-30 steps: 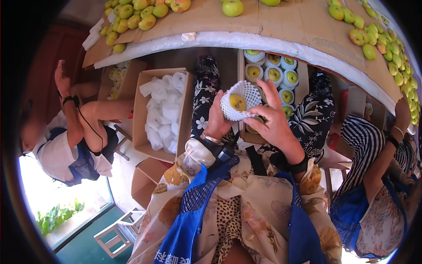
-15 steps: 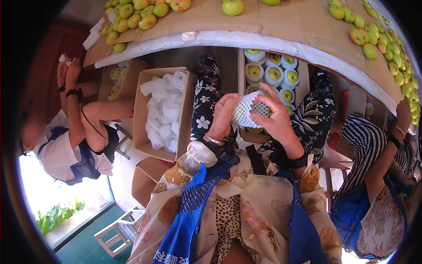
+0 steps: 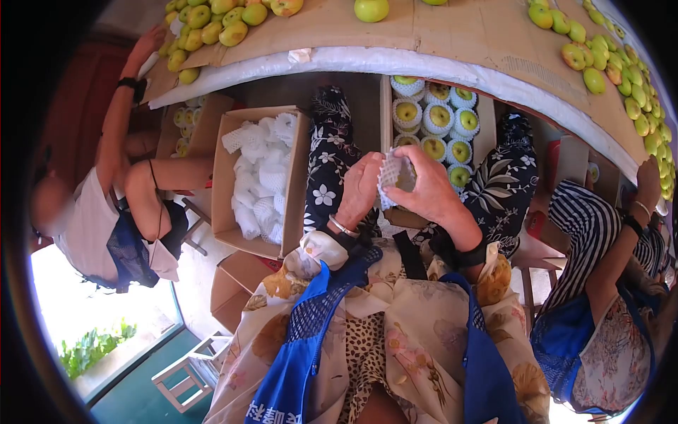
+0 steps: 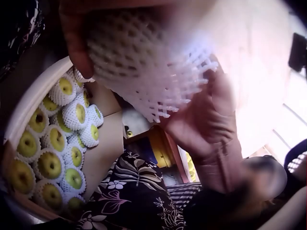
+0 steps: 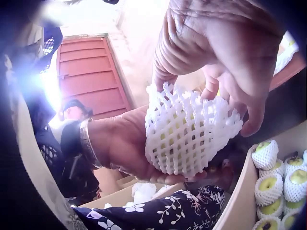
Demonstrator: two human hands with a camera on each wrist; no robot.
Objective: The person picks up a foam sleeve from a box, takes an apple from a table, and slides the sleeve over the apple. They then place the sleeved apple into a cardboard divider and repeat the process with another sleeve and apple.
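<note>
Between both hands is a yellow-green apple in a white foam net [image 3: 390,177], its net showing large in the left wrist view. My left hand [image 3: 359,189] cups the netted apple from the left and below, as the right wrist view shows. My right hand [image 3: 434,192] holds the net's loose rim from the other side, fingers and thumb bent over its edge [image 5: 216,108]. The apple's skin shows only through the mesh holes. Just beyond the hands stands a carton [image 3: 387,120] with rows of netted apples [image 3: 438,119].
An open carton [image 3: 224,191] of white foam nets [image 3: 267,177] stands to the left. Ahead, a cardboard-covered table [image 3: 452,35] bears loose apples [image 3: 212,28] in heaps. A person [image 3: 106,205] sits on the left, another [image 3: 600,304] on the right. A small stool [image 3: 187,378] is behind left.
The netted apple has turned, so its bare top no longer faces up. My right hand has gone from spread fingers to holding the rim. The left neighbour's arm has reached up to the table.
</note>
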